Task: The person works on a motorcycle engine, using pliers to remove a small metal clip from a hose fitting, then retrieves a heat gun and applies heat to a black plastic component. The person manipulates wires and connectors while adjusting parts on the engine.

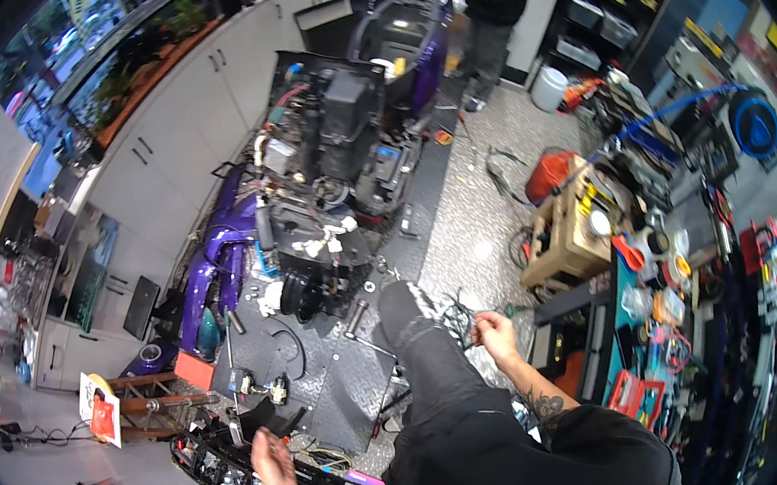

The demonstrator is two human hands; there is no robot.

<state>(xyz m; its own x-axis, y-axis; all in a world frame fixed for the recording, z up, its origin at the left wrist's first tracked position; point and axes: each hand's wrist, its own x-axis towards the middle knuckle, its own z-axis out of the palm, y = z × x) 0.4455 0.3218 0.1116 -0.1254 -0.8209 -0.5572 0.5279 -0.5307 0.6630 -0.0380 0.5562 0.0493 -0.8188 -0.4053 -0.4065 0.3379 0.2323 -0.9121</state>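
My left hand point(274, 460) hovers at the lower left, over the edge of an open black tool tray point(213, 472). Its fingers look loosely extended, with nothing visible in them. Off to the right of my knee, my right hand point(495, 337) is raised with fingers curled together. Whatever they hold, if anything, is too small to make out. A tangle of dark cables point(456, 315) lies on the floor beside it. Ahead of me stands a stripped purple scooter point(337, 142) with bare wiring and a battery showing. A ratchet-like tool point(356, 319) rests on the dark platform point(352, 383).
Purple body panels point(212, 283) lean at the scooter's left, before white cabinets point(164, 154). Another person point(496, 11) stands at the back. Along the right are a wooden cart point(563, 245), a cluttered tool bench point(627, 329) and a blue hose reel point(755, 125).
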